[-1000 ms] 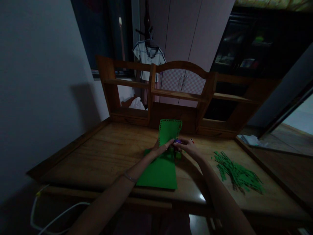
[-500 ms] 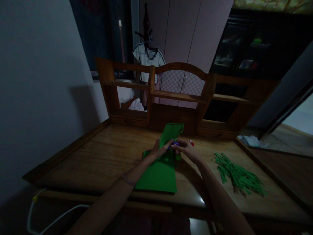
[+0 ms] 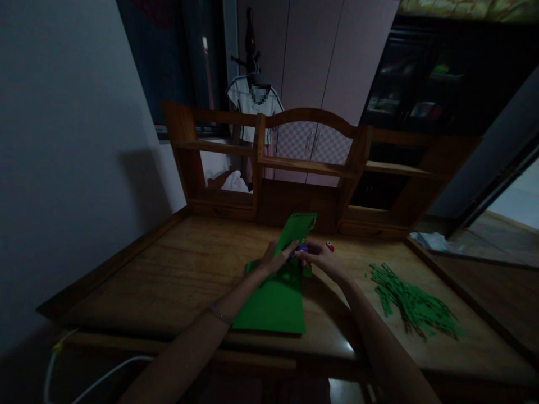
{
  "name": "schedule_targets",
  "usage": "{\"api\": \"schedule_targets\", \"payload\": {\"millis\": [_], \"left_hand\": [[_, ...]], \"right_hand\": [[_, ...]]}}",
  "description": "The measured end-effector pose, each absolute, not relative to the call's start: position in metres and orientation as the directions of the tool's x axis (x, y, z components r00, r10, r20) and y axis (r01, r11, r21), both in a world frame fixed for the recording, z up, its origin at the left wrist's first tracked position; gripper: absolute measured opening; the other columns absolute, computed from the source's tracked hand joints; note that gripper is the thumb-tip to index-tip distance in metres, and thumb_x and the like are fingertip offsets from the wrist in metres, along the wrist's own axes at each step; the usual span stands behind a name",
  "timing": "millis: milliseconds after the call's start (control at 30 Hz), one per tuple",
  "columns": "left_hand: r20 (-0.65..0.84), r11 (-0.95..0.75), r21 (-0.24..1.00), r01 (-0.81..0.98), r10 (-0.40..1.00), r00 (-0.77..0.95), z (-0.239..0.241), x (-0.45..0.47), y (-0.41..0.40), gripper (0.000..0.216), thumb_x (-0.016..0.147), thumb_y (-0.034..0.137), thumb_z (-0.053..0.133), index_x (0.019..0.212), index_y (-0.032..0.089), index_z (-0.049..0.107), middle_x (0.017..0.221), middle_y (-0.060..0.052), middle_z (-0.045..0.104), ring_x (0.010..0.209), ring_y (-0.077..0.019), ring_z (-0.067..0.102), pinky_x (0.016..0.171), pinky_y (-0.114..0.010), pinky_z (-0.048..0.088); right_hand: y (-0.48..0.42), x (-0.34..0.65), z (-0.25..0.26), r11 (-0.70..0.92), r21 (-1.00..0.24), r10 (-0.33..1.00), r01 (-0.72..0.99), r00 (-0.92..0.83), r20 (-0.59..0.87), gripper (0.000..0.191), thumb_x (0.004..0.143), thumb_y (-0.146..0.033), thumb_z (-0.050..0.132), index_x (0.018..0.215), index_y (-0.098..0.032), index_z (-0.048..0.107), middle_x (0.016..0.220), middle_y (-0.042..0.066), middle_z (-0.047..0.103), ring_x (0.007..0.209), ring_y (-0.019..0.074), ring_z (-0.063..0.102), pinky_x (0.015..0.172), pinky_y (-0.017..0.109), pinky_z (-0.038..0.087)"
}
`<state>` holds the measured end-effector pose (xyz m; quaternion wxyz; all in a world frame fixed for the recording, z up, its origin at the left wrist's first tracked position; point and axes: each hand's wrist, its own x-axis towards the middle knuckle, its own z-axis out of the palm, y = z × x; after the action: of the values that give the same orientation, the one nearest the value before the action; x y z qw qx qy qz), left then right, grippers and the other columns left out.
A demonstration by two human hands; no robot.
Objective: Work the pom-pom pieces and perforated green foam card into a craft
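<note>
My left hand (image 3: 275, 258) is closed on a green sheet of paper (image 3: 297, 227), which stands raised with a dark patterned border along its top and right edges. Fingers of my right hand (image 3: 318, 253) wrap round a small purple tool (image 3: 302, 248) at the sheet's right edge; its exact kind is hard to make out in the dim light. The fingertips of both hands nearly meet there. Under my left wrist, more green paper (image 3: 273, 306) lies flat on the desk. A small red object (image 3: 330, 246) with a white spot sits just beyond my right hand.
A loose heap of green strips (image 3: 415, 303) lies on the right of the wooden desk (image 3: 168, 275). A wooden shelf unit (image 3: 307, 166) rises along the back edge. Clear plastic (image 3: 433, 241) lies by the far right corner, and a white cable (image 3: 109, 373) hangs at lower left.
The raised sheet has tilted or turned slightly at its upper left edge. Both hands keep almost the same place and grip; the camera view has shifted a little.
</note>
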<state>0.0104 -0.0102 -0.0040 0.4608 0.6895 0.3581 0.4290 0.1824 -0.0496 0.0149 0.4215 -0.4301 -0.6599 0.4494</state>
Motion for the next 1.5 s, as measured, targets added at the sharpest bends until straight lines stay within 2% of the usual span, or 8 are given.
{"api": "schedule_targets", "payload": {"millis": [100,233,400,567,700,900,1233,1500], "left_hand": [[0.246,-0.297,0.951,0.086,0.895,0.372,-0.006,0.011,-0.009,0.052,0.081,0.058,0.050,0.103,0.016,0.069,0.096,-0.007,0.071,0.091,-0.0227,0.064,0.076,-0.030,0.050],[0.204,-0.242,0.969,0.058,0.907,0.369,-0.008,0.013,-0.008,0.052,0.080,0.059,0.050,0.100,0.014,0.070,0.094,-0.009,0.071,0.088,-0.0219,0.065,0.075,-0.030,0.050],[0.186,-0.206,0.979,0.012,0.905,0.382,-0.008,0.014,-0.010,0.055,0.079,0.058,0.053,0.113,0.016,0.065,0.103,-0.008,0.069,0.091,-0.0217,0.064,0.072,-0.028,0.051],[0.186,-0.221,0.974,0.048,0.904,0.385,-0.011,0.016,-0.008,0.057,0.081,0.060,0.048,0.108,0.013,0.067,0.098,-0.008,0.070,0.087,-0.0216,0.064,0.071,-0.028,0.050],[0.220,-0.264,0.962,0.071,0.902,0.372,-0.009,0.014,-0.009,0.053,0.081,0.058,0.051,0.109,0.016,0.066,0.099,-0.007,0.070,0.087,-0.0210,0.064,0.070,-0.028,0.050],[0.261,-0.305,0.950,0.065,0.893,0.366,-0.005,0.012,-0.011,0.049,0.081,0.058,0.050,0.099,0.016,0.069,0.097,-0.007,0.070,0.089,-0.0205,0.063,0.073,-0.027,0.050],[0.265,-0.313,0.947,0.067,0.884,0.385,0.002,0.011,-0.016,0.049,0.083,0.056,0.049,0.106,0.017,0.067,0.098,-0.005,0.070,0.090,-0.0211,0.063,0.073,-0.027,0.050],[0.290,-0.339,0.938,0.074,0.883,0.369,0.004,0.010,-0.017,0.048,0.083,0.055,0.050,0.104,0.016,0.068,0.097,-0.006,0.070,0.089,-0.0218,0.063,0.074,-0.028,0.050]], "right_hand": [[-0.049,0.182,0.014,0.218,-0.963,0.944,0.156,-0.284,0.168,0.041,0.074,-0.044,0.070,0.102,-0.017,0.063,0.082,0.003,0.062,0.062,0.0121,0.054,0.057,0.024,0.042],[-0.048,0.182,0.012,0.221,-0.963,0.945,0.157,-0.279,0.171,0.041,0.074,-0.044,0.069,0.102,-0.016,0.062,0.078,0.002,0.061,0.061,0.0122,0.054,0.056,0.024,0.042],[-0.047,0.183,0.011,0.227,-0.959,0.948,0.170,-0.265,0.178,0.038,0.075,-0.043,0.069,0.100,-0.016,0.062,0.074,0.001,0.060,0.059,0.0116,0.053,0.055,0.023,0.041],[-0.051,0.182,0.016,0.237,-0.950,0.947,0.203,-0.267,0.180,0.035,0.077,-0.045,0.067,0.094,-0.016,0.063,0.068,0.000,0.058,0.059,0.0122,0.052,0.055,0.024,0.040],[-0.053,0.180,0.018,0.234,-0.948,0.948,0.217,-0.268,0.173,0.038,0.076,-0.049,0.066,0.095,-0.016,0.062,0.069,0.001,0.058,0.059,0.0130,0.052,0.055,0.024,0.040],[-0.051,0.182,0.015,0.245,-0.943,0.947,0.227,-0.263,0.183,0.037,0.077,-0.048,0.064,0.095,-0.016,0.063,0.069,0.001,0.058,0.059,0.0128,0.051,0.055,0.025,0.040],[-0.052,0.180,0.016,0.218,-0.955,0.954,0.202,-0.252,0.165,0.039,0.077,-0.050,0.064,0.096,-0.016,0.063,0.070,0.001,0.060,0.059,0.0132,0.052,0.057,0.025,0.040],[-0.054,0.180,0.020,0.225,-0.950,0.954,0.215,-0.247,0.170,0.036,0.078,-0.050,0.062,0.093,-0.016,0.063,0.069,0.001,0.058,0.060,0.0129,0.052,0.058,0.025,0.040]]}}
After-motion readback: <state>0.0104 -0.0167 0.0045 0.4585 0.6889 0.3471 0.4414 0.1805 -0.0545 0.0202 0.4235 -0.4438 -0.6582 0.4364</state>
